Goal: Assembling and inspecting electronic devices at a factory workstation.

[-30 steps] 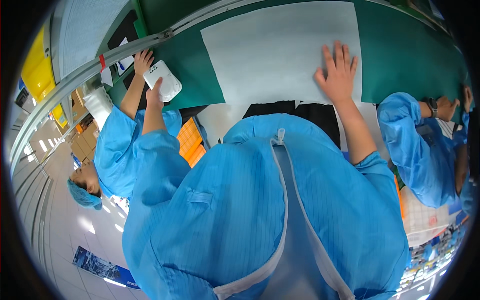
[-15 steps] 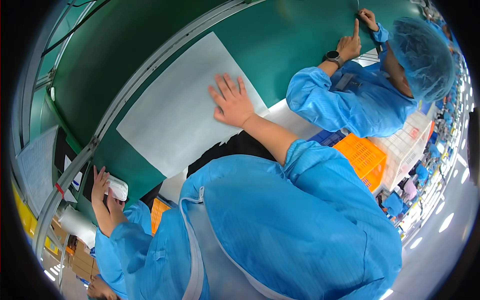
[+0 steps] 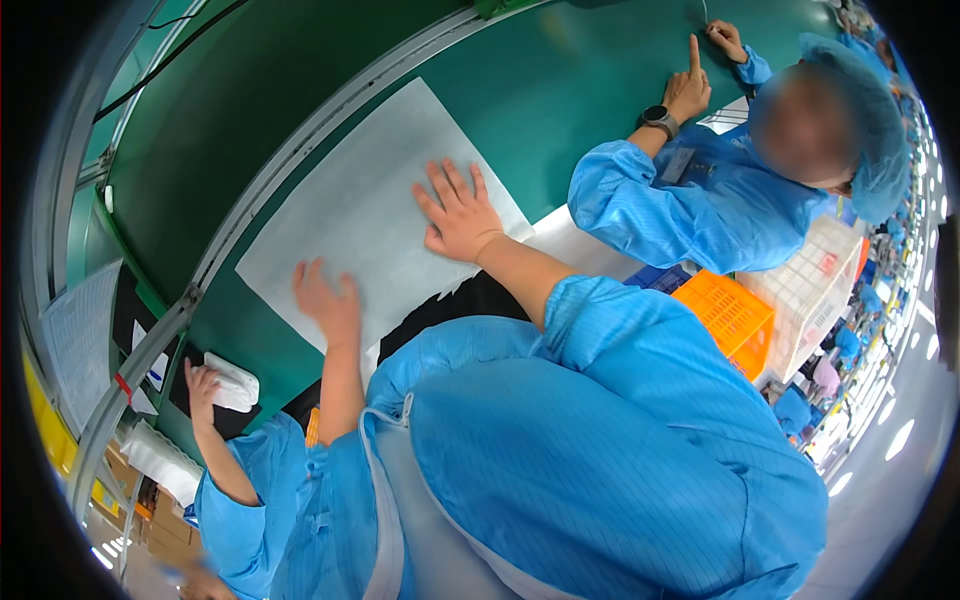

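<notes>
A large white sheet (image 3: 370, 160) lies flat on the green bench, its near edge ragged. On its right part rests my right hand (image 3: 462, 215), palm down with fingers spread and holding nothing. Over the sheet's left part is my left hand (image 3: 327, 305), slightly blurred, its fingers apart and nothing in them. At the left, a small white pack (image 3: 232, 383) lies on the bench beside a co-worker's hand (image 3: 202, 392).
A metal rail (image 3: 290, 140) runs along the bench's far side. To the right a co-worker in a blue gown (image 3: 680, 215) points with one finger. An orange crate (image 3: 728, 318) and a white crate (image 3: 815, 290) stand at the right.
My left hand has moved right, from beside the white pack to over the sheet. My right hand stays on the sheet. The right-hand co-worker's head has turned.
</notes>
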`<state>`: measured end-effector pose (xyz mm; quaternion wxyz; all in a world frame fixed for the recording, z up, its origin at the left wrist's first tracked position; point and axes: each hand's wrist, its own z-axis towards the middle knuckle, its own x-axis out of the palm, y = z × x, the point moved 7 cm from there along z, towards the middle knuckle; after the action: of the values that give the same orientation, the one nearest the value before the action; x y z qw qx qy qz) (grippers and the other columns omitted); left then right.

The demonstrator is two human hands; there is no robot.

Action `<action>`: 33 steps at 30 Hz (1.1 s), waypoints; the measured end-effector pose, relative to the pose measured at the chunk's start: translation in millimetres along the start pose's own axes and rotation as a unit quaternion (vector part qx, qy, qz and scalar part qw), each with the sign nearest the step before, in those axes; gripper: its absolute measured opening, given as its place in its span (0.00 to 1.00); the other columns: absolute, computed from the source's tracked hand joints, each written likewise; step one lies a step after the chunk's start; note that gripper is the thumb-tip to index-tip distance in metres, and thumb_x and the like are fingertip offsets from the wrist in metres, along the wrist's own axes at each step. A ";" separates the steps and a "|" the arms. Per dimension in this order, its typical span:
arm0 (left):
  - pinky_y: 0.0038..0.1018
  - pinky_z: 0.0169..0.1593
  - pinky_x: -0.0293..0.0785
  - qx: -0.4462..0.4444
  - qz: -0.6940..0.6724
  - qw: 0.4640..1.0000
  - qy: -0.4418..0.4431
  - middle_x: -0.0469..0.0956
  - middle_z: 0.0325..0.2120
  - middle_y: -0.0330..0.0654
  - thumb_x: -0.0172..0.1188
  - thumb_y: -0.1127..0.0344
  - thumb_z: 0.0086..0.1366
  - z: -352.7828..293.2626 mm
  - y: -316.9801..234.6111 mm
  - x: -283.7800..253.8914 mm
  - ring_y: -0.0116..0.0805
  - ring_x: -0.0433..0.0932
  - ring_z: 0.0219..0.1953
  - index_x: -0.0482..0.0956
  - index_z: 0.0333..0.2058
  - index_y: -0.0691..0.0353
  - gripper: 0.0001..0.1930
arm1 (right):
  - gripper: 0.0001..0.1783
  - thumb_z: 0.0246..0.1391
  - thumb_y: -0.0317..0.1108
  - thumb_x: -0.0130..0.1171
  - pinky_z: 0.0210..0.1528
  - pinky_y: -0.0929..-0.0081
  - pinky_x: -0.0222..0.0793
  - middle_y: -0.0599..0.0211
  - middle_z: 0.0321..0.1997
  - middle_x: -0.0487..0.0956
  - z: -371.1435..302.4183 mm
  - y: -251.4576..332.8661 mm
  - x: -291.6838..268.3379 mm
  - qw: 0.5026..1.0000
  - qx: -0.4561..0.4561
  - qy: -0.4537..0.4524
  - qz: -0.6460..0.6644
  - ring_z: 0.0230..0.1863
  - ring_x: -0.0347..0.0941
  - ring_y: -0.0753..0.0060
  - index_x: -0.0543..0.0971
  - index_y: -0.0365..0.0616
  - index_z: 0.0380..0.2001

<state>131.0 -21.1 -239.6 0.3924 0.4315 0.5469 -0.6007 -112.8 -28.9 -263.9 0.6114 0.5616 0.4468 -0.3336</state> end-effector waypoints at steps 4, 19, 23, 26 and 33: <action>0.47 0.61 0.49 0.043 0.022 0.999 0.000 0.59 0.58 0.48 0.57 0.61 0.53 9.3 -45.4 35.2 0.49 0.55 0.61 0.66 0.53 0.57 0.27 | 0.35 0.42 0.45 0.50 0.66 0.38 0.30 0.53 0.68 0.50 0.7 1.8 2.0 1.000 0.003 0.028 -0.005 0.70 0.40 0.50 0.65 0.52 0.57; 0.48 0.63 0.45 0.058 0.065 0.996 0.000 0.58 0.58 0.46 0.53 0.59 0.53 7.2 -42.6 51.8 0.48 0.51 0.63 0.63 0.55 0.56 0.29 | 0.35 0.44 0.48 0.48 0.67 0.40 0.29 0.58 0.69 0.50 3.4 -4.5 2.0 0.997 0.025 0.078 0.001 0.71 0.37 0.54 0.65 0.54 0.59; 0.48 0.63 0.45 0.058 0.061 0.996 0.001 0.58 0.58 0.46 0.53 0.59 0.53 7.4 -41.6 52.1 0.48 0.51 0.63 0.62 0.55 0.56 0.29 | 0.34 0.44 0.48 0.47 0.67 0.40 0.28 0.59 0.69 0.50 3.6 -5.1 4.3 0.996 0.027 0.081 0.008 0.71 0.37 0.54 0.65 0.55 0.59; 0.48 0.63 0.45 0.059 0.064 0.996 0.003 0.58 0.58 0.46 0.53 0.59 0.53 6.8 -40.6 52.9 0.48 0.51 0.63 0.63 0.55 0.56 0.29 | 0.34 0.44 0.48 0.47 0.67 0.41 0.27 0.59 0.69 0.50 2.6 -5.1 4.5 0.997 0.027 0.073 0.015 0.71 0.36 0.55 0.65 0.56 0.59; 0.48 0.63 0.45 0.054 0.063 0.997 0.001 0.59 0.56 0.46 0.53 0.59 0.52 7.9 -37.5 54.0 0.48 0.51 0.63 0.63 0.54 0.56 0.28 | 0.34 0.45 0.49 0.47 0.67 0.41 0.24 0.60 0.69 0.50 4.4 -5.2 7.3 0.996 0.030 0.082 0.009 0.72 0.35 0.56 0.64 0.57 0.59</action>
<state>77.6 -25.4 -278.6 0.4047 0.4865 0.4857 -0.6030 -114.1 -33.3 -272.8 0.5585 0.6089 0.4801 -0.2945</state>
